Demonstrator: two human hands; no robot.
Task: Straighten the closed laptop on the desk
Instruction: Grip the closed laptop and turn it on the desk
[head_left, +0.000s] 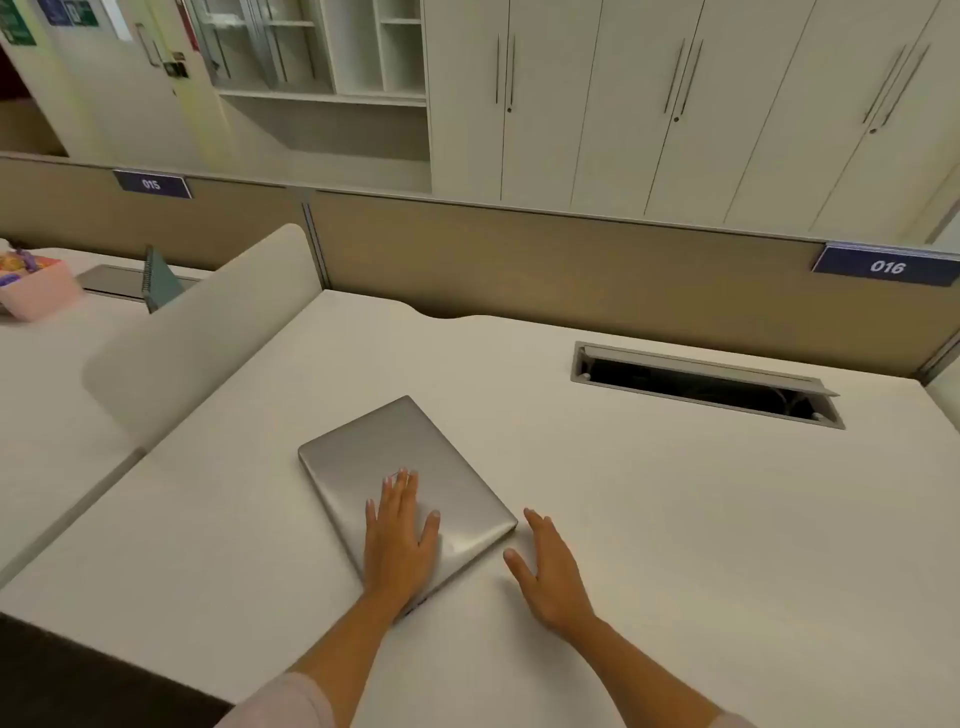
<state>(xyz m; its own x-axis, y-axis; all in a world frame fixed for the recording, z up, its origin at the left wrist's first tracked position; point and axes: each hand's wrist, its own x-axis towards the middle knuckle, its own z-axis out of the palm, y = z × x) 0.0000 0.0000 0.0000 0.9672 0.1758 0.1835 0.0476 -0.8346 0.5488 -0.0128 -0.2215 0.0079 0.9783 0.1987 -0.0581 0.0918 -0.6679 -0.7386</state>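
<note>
A closed silver laptop (384, 457) lies on the white desk (649, 519), turned at an angle to the desk's edges. My left hand (397, 545) rests flat on the laptop's near part, fingers spread. To the right of the laptop's near right corner is my right hand (550, 571), open on or just over the desk surface, its fingertips close to that corner; whether they touch it I cannot tell.
An open cable slot (701, 384) is set into the desk at the back right. A beige partition (571, 260) with a "016" label (885, 266) runs behind. A curved divider (197, 332) separates the left neighbouring desk, which holds a notebook (161, 280) and a pink box (36, 291).
</note>
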